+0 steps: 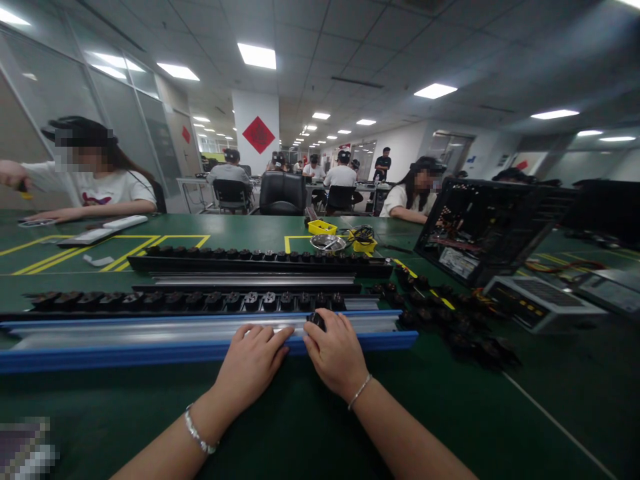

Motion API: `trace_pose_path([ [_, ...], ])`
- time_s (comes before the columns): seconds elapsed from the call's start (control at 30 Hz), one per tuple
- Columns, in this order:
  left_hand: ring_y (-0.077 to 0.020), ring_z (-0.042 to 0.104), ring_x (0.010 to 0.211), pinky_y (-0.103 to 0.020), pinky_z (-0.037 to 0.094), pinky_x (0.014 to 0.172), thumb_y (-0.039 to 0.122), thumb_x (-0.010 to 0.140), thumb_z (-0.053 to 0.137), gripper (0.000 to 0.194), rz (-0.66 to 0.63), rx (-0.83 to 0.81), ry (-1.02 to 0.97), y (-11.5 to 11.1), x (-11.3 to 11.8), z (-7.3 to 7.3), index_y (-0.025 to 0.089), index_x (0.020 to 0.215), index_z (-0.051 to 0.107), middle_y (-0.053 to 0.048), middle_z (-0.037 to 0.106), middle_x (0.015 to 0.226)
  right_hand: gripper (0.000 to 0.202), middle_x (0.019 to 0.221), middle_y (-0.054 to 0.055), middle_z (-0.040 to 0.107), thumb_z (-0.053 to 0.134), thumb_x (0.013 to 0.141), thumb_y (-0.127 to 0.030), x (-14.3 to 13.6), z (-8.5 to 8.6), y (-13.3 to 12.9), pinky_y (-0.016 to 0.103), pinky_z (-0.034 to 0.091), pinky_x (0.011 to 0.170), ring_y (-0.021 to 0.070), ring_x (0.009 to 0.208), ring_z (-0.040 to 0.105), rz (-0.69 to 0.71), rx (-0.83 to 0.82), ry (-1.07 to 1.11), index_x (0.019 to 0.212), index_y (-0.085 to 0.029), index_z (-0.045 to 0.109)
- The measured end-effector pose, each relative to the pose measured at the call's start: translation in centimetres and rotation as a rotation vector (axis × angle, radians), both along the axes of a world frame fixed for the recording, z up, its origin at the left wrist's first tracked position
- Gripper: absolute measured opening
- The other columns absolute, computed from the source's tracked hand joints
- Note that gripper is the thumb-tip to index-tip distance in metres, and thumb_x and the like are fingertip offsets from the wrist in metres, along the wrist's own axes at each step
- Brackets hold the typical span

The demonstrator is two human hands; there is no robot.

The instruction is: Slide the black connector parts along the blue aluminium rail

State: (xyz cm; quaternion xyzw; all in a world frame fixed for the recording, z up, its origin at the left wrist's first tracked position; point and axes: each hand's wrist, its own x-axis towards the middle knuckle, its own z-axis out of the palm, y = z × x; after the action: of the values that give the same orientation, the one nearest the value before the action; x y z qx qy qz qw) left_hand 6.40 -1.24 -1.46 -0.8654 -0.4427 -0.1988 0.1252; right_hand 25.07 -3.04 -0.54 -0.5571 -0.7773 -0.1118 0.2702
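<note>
A long metal channel rail with blue edges (pixel 200 329) lies across the table in front of me. My left hand (pixel 256 357) grips its near blue edge, with the fingers curled over into the channel and the thumb towards the front. My right hand (pixel 336 350) holds a small black socket module (pixel 316 321) over the same channel, right of the left hand. The fingers partly cover the module. Behind the blue rail stands a black rail with a row of round black socket modules (pixel 175 300). Loose black modules (pixel 460 327) lie in a pile to the right.
Further back are another filled black rail (pixel 260 261), a metal bowl (pixel 327 243) and a yellow bin (pixel 323 227). An open computer case (pixel 480 227) and a power supply box (pixel 543 303) stand on the right. A co-worker (pixel 100 173) sits across at the left.
</note>
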Motion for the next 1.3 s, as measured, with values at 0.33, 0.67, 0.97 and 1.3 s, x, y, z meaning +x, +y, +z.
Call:
trace_pose_path([
  [0.33,-0.0193,0.055,0.08,-0.038,0.036,0.082,0.033,0.088,0.043,0.031,-0.014,0.033,-0.022,0.0,0.0,0.0,0.03,0.117,0.055,-0.002,0.062,0.082,0.026,0.104,0.01,0.056,0.039,0.089,-0.027,0.6,-0.1,0.4,0.036,0.035,0.091,0.0202,0.099,0.049,-0.106,0.06,0.033,0.087,-0.021,0.065],
  [0.67,-0.0202,0.054,0.081,-0.041,0.036,0.084,0.03,0.088,0.044,0.031,-0.009,0.003,-0.023,-0.1,0.0,0.2,0.031,0.117,0.054,-0.002,0.062,0.083,0.024,0.102,0.009,0.055,0.039,0.088,-0.024,0.9,-0.2,0.5,0.035,0.035,0.087,0.0207,0.094,0.049,-0.207,0.055,0.046,0.084,-0.02,0.062],
  [0.97,-0.02,0.055,0.082,-0.041,0.035,0.085,0.031,0.088,0.043,0.031,-0.004,-0.02,-0.022,-0.1,0.0,0.2,0.031,0.117,0.053,-0.001,0.062,0.084,0.024,0.102,0.009,0.055,0.04,0.087,-0.024,1.0,-0.1,0.4,0.034,0.035,0.085,0.021,0.094,0.048,-0.26,0.051,0.074,0.083,-0.02,0.063],
  [1.3,-0.0197,0.055,0.083,-0.041,0.034,0.087,0.03,0.087,0.046,0.033,0.003,-0.019,-0.011,-0.2,0.1,0.3,0.031,0.119,0.053,-0.001,0.062,0.083,0.027,0.098,0.008,0.058,0.04,0.085,-0.018,1.7,-0.4,0.9,0.032,0.036,0.081,0.0194,0.089,0.052,-0.305,0.043,0.132,0.106,-0.02,0.058],
])
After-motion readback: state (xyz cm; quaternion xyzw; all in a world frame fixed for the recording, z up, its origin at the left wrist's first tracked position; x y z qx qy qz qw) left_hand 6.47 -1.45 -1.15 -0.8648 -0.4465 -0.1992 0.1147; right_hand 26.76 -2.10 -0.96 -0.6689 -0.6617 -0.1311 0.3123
